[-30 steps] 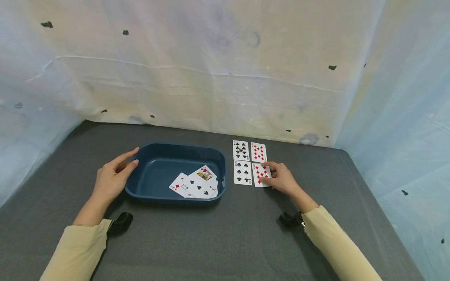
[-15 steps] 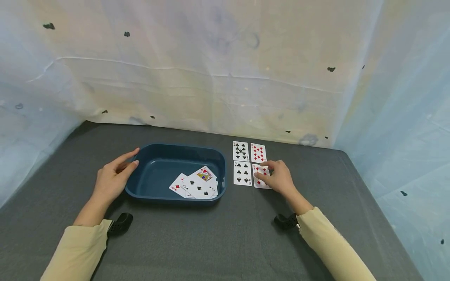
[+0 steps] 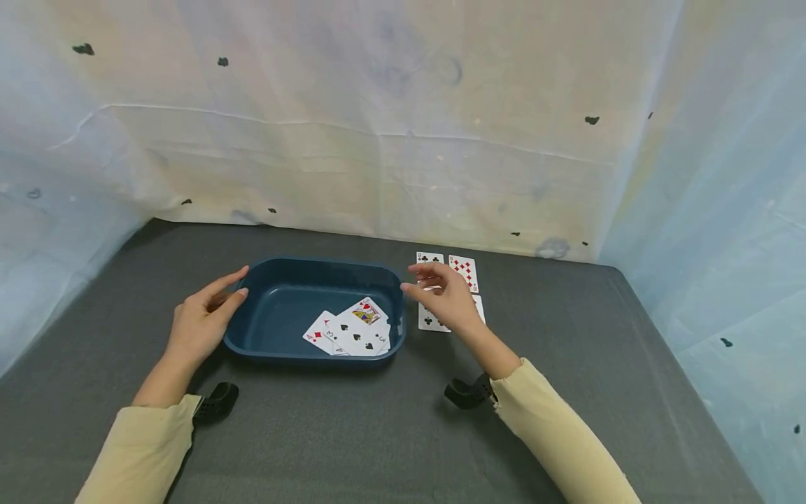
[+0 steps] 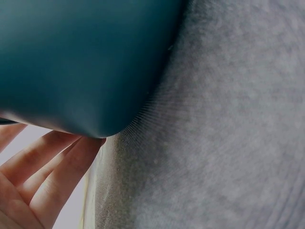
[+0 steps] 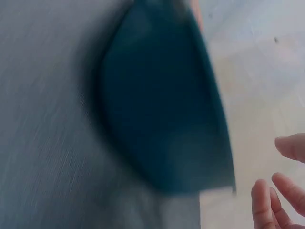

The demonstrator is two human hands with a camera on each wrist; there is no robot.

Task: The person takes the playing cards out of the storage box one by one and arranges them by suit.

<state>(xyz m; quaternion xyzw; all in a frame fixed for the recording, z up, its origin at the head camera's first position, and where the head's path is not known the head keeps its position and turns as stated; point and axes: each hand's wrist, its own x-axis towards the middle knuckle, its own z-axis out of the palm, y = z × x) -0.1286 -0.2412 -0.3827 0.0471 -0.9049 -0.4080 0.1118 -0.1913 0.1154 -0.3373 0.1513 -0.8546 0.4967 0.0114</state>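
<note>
Here the right hand [image 3: 448,297] is hovering with loose fingers, holding nothing, over the cards [image 3: 462,269] near the counter's far edge. Thin, slick and bendy, they are probably asking for a pinch at one edge. The left hand [image 3: 200,323] is resting flat-fingered against the tub [image 3: 252,336].

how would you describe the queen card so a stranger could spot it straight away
On the grey table sits a blue bin, its left end touched by the left hand. A small fan of cards lies in its right near corner. The queen is the farthest of that fan, the only one with a coloured picture rather than plain pips.
</note>
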